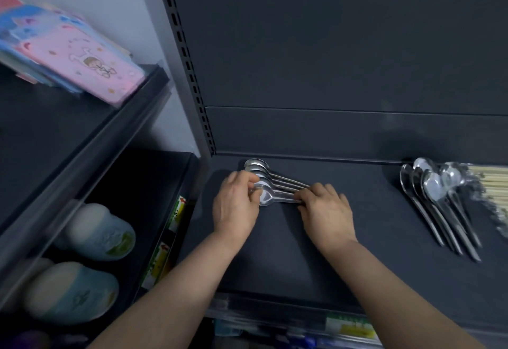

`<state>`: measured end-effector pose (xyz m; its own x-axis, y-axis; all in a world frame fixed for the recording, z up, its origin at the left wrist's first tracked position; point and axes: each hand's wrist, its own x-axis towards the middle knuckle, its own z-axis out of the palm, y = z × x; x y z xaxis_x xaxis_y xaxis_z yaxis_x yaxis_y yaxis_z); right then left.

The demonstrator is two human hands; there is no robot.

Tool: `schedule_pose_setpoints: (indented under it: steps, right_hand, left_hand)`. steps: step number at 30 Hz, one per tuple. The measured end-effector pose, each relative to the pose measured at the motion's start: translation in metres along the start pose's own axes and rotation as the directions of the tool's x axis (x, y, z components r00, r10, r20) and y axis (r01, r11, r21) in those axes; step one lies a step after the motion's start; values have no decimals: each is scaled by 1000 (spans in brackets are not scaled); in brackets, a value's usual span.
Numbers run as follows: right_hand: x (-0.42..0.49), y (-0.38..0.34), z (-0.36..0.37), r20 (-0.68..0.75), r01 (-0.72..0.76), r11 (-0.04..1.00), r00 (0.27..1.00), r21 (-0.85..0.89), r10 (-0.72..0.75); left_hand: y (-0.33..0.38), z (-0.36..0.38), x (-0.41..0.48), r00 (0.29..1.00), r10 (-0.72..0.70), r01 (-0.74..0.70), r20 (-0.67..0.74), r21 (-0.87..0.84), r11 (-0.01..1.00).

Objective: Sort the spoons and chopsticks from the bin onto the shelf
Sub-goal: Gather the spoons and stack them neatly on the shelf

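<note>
While spoons (258, 166) fan (on shelf (371, 225)), left hand (236, 208) pinching bowls, right hand (327, 211) gripping handles

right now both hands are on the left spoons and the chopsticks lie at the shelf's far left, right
No: head view shows the chopsticks at the far right of the shelf. Left hand and right hand are on the left spoons.
</note>
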<state>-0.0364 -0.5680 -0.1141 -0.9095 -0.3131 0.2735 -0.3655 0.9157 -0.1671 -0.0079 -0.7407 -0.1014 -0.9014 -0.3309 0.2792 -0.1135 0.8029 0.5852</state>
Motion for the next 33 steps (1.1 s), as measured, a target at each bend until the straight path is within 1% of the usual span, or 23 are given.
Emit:
schedule_pose_setpoints:
  steps: [3,5,6,9,13,17,20,24,27,33]
  right_hand:
    - [-8,10,-4,-24,46,999,999,-27,-47]
    - [-15,20,-10,-36,88,995,995,-55,-90]
    - [-19,27,-14,-45,96,993,994,-64,-99]
    - [-30,51,-25,-67,54,995,996,-89,-60]
    - [-50,102,-40,-64,-79,989,995,-122,71]
    - [-68,151,-57,-18,-207,963,978,-174,207]
    - [-76,179,-64,19,-255,947,964,-193,264]
    - [-74,203,-69,43,-235,954,968,-187,247]
    - [-70,215,-67,54,-238,961,967,-142,248]
    - [-73,230,-60,96,-231,971,967,-57,235]
  left_hand:
    - [15,3,-6,974,211,-219,80,116,969]
    - [29,7,-9,952,282,-297,115,141,944]
    - [36,11,-10,946,292,-311,137,147,939]
    - [58,26,-10,922,295,-340,250,162,926]
    - [99,54,-14,867,315,-402,385,171,899]
    - [146,84,-17,830,327,-422,452,124,898]
    - [175,106,-14,827,283,-366,485,84,927]
    - [202,136,-2,862,140,-179,488,33,983]
    - [218,155,8,871,39,-50,489,9,999]
    - [241,181,22,875,-13,13,484,3,1000]
